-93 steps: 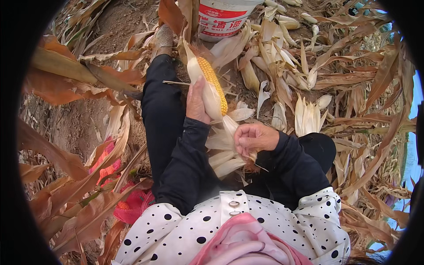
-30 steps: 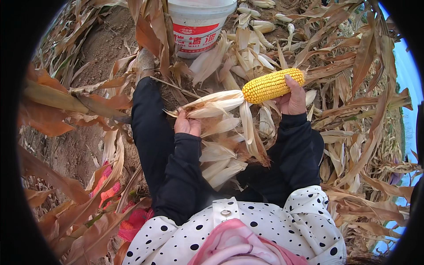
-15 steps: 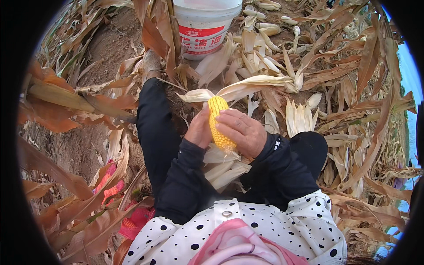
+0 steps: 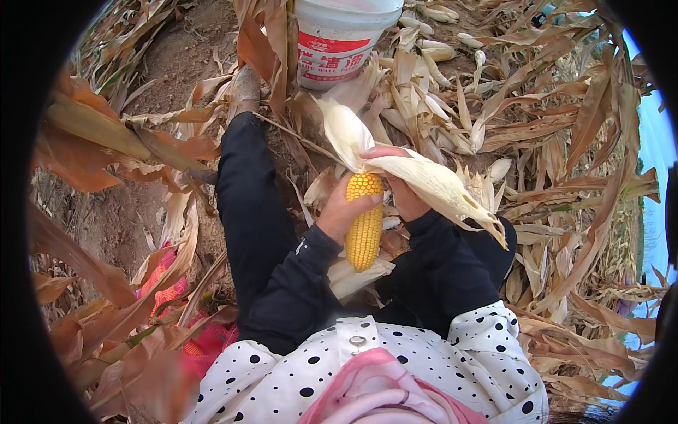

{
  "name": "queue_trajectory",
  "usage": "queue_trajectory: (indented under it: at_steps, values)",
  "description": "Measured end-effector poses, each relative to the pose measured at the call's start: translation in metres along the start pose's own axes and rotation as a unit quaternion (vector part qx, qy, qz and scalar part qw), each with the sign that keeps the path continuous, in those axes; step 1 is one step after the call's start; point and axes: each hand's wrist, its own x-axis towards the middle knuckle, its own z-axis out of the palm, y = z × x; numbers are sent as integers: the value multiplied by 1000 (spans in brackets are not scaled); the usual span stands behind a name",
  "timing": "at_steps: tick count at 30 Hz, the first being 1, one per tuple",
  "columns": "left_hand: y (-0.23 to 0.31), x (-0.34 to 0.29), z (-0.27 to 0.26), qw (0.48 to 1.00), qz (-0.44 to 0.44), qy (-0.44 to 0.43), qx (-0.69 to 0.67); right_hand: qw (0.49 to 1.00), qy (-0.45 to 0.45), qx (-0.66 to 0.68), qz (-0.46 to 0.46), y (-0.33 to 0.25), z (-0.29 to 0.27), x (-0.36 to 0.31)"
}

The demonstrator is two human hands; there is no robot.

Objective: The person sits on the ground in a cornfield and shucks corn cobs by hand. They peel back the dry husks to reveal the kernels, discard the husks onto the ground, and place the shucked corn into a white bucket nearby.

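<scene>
A yellow corn cob (image 4: 364, 230) hangs tip toward me between my knees, its kernels bare. Pale husk leaves (image 4: 431, 180) still join it at the far end, one standing up and one drooping to the right. My left hand (image 4: 343, 210) is closed round the cob's upper left side, with the thumb across the kernels. Behind the drooping husk, my right hand (image 4: 404, 194) is closed at the cob's base, where the husk joins; the leaf hides part of its fingers.
A white bucket (image 4: 342, 60) with a red band stands beyond my knees. Husked-off leaves (image 4: 424, 99) lie to its right. Dry corn stalks (image 4: 106, 131) cross the soil at left, near a pink-red mesh bag (image 4: 212, 346). More dry leaves (image 4: 586, 311) cover the right side.
My right hand has moved from the cob's side up to its base and husk. The cob has come a little lower, and the husk leaves have shifted, one swinging down to the right.
</scene>
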Motion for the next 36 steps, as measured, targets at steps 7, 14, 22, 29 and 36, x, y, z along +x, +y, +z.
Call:
queue_trajectory:
  at_steps: [7, 14, 22, 29, 36]
  values:
    - [-12, -4, 5, 993, -32, -24, -108, 904, 160, 367, 152, 0, 28, 6]
    - [-11, -12, 7, 984, -36, -72, -160, 802, 157, 532, 221, -19, 13, 20]
    - [-17, -15, 4, 960, -77, -132, -235, 696, 143, 662, 238, -12, 1, 19]
    - [-20, -14, 5, 941, -84, -156, -287, 683, 190, 654, 263, -21, -2, 21]
    - [-26, 1, 13, 965, 134, 40, 223, 787, 249, 491, 280, -29, 1, 30]
